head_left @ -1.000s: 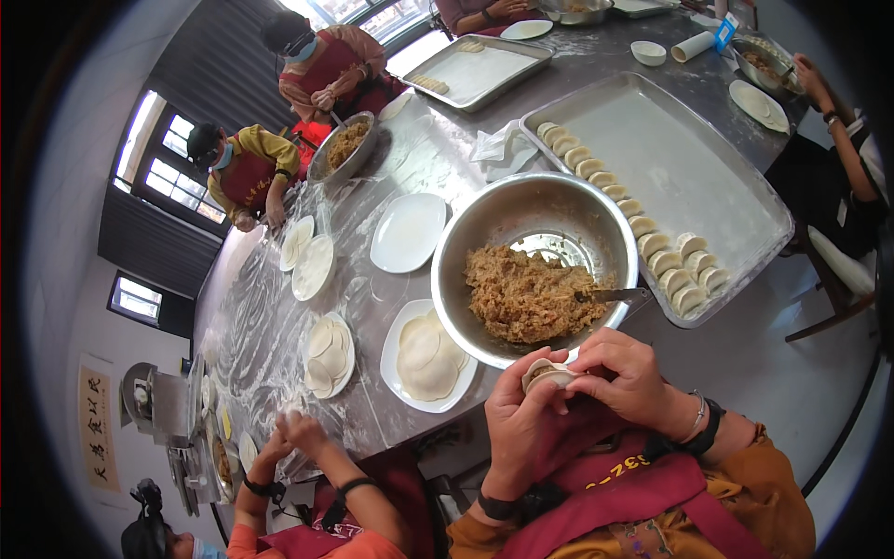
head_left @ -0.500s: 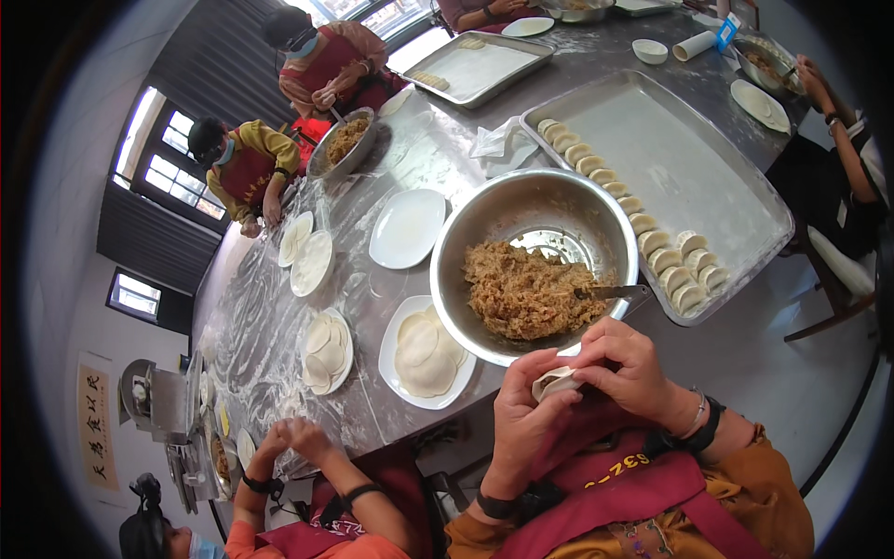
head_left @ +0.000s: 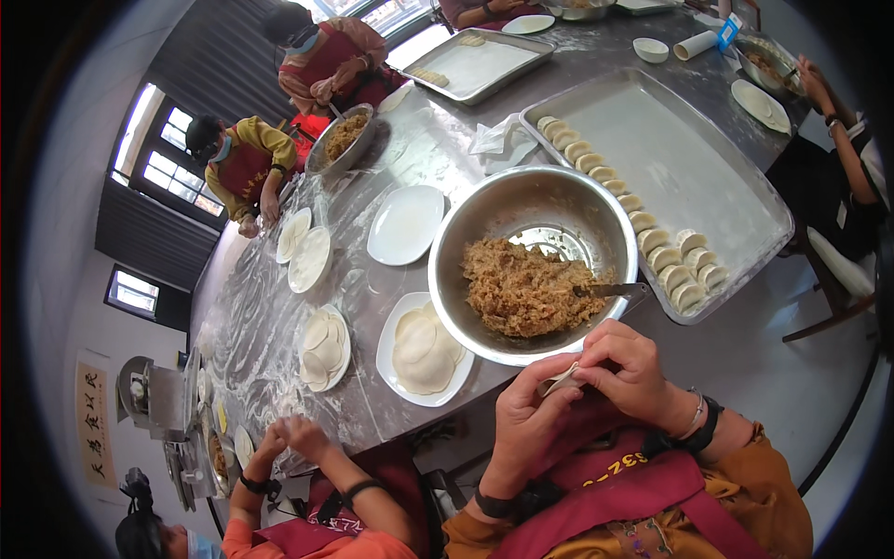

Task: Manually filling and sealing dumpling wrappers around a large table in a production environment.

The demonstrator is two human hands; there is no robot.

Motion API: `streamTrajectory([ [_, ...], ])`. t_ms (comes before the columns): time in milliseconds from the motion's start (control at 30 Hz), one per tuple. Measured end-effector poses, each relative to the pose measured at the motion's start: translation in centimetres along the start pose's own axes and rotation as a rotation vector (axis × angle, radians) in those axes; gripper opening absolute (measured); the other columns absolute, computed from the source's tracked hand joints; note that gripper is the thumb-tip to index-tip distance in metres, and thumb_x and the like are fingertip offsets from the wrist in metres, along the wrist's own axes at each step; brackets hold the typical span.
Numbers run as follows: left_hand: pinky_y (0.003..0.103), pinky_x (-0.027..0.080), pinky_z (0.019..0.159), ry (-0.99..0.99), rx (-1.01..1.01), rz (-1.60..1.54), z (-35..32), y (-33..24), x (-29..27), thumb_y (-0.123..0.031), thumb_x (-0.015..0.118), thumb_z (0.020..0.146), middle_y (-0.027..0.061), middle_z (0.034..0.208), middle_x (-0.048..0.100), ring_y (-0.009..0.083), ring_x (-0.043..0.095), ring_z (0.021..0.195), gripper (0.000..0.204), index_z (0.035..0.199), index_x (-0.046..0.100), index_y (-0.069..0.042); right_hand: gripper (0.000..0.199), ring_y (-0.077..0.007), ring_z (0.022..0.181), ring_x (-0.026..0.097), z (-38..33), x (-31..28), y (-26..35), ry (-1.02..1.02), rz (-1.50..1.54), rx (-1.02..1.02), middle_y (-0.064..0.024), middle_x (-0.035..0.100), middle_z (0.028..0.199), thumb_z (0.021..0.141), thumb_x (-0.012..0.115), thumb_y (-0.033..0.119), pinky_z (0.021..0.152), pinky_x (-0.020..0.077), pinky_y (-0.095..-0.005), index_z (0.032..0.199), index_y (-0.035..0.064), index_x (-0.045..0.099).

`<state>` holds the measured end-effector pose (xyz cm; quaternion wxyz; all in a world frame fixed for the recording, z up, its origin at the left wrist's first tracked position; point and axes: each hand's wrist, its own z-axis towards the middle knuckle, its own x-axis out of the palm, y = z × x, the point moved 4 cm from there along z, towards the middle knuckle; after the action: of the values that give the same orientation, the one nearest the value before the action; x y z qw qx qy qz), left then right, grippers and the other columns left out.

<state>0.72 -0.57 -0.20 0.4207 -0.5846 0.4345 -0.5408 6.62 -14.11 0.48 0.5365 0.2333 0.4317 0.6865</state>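
A pale folded dumpling (head_left: 560,380) is pinched between my two hands, just off the table's near edge. My left hand (head_left: 529,410) grips one end between thumb and fingers. The fingers of my right hand (head_left: 629,366) press together on the other end, partly hiding it. Right beyond my hands stands a wide steel bowl (head_left: 456,321) with brown minced filling (head_left: 526,289) and a dark-handled utensil (head_left: 610,291) resting in it. Left of the bowl, round dough wrappers (head_left: 424,349) are piled on a white plate (head_left: 453,389).
A large metal tray (head_left: 689,140) at the right bears rows of finished dumplings (head_left: 643,222). Further left are a bare white plate (head_left: 406,225) and another stack of wrappers (head_left: 324,347). A co-worker's hands (head_left: 296,436) work close on my left; other people sit around the floury table (head_left: 261,345).
The dumpling's opening has narrowed as my fingers press its edges together. My right hand stays nearly in place. Across the table, a person's hands have shifted slightly.
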Motion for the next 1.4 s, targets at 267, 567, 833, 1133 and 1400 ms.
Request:
streamTrajectory([
  [267, 0.020, 0.046, 0.073, -0.058, 0.004, -0.100, 0.0, -0.3, 0.2, 0.006, 0.054, 0.084, 0.0102, 0.113, 0.058, 0.0102, 0.057, 0.088, 0.045, 0.127, 0.043, -0.001, 0.016, -0.0161, 0.071, 0.057, 0.0, 0.0, 0.0, 0.008, -0.034, -0.078, -0.0089, 0.057, 0.084, 0.071, 0.071, -0.002, 0.060, 0.0462, -0.0256, 0.084, 0.0030, 0.063],
  [567, 0.018, 0.044, 0.071, -0.013, -0.057, 0.030, 0.2, -0.1, 0.0, 0.003, 0.054, 0.087, 0.0060, 0.106, 0.060, 0.0063, 0.056, 0.085, 0.033, 0.119, 0.053, 0.000, 0.014, -0.0176, 0.068, 0.057, 0.1, -0.2, 0.0, 0.021, -0.029, -0.018, -0.0092, 0.056, 0.082, 0.070, 0.071, -0.002, 0.058, 0.0458, -0.0263, 0.079, 0.0024, 0.061],
  [833, 0.020, 0.045, 0.078, 0.022, 0.074, 0.078, 0.7, -0.2, -0.1, 0.004, 0.056, 0.085, 0.0076, 0.110, 0.059, 0.0086, 0.056, 0.092, 0.042, 0.125, 0.048, -0.001, 0.016, -0.0176, 0.065, 0.056, 1.1, 0.1, 0.8, 0.006, -0.015, 0.007, -0.0092, 0.056, 0.081, 0.071, 0.071, -0.002, 0.055, 0.0454, -0.0265, 0.083, 0.0020, 0.061],
  [1133, 0.029, 0.048, 0.086, -0.173, 0.105, -0.097, 0.7, -0.7, -0.4, 0.007, 0.049, 0.087, 0.0172, 0.121, 0.053, 0.0181, 0.057, 0.102, 0.046, 0.131, 0.038, 0.001, 0.015, -0.0157, 0.069, 0.058, 1.7, 0.3, 0.6, -0.007, -0.014, -0.083, -0.0094, 0.057, 0.086, 0.073, 0.070, -0.002, 0.057, 0.0466, -0.0245, 0.084, 0.0012, 0.061],
  [1400, 0.025, 0.047, 0.080, -0.128, 0.048, -0.055, 0.6, 0.3, -0.4, 0.002, 0.048, 0.090, 0.0130, 0.118, 0.056, 0.0131, 0.057, 0.096, 0.036, 0.126, 0.044, 0.002, 0.015, -0.0160, 0.072, 0.059, 1.2, 0.8, -0.5, -0.014, 0.012, -0.033, -0.0086, 0.056, 0.085, 0.072, 0.071, -0.001, 0.059, 0.0471, -0.0239, 0.083, 0.0018, 0.060],
])
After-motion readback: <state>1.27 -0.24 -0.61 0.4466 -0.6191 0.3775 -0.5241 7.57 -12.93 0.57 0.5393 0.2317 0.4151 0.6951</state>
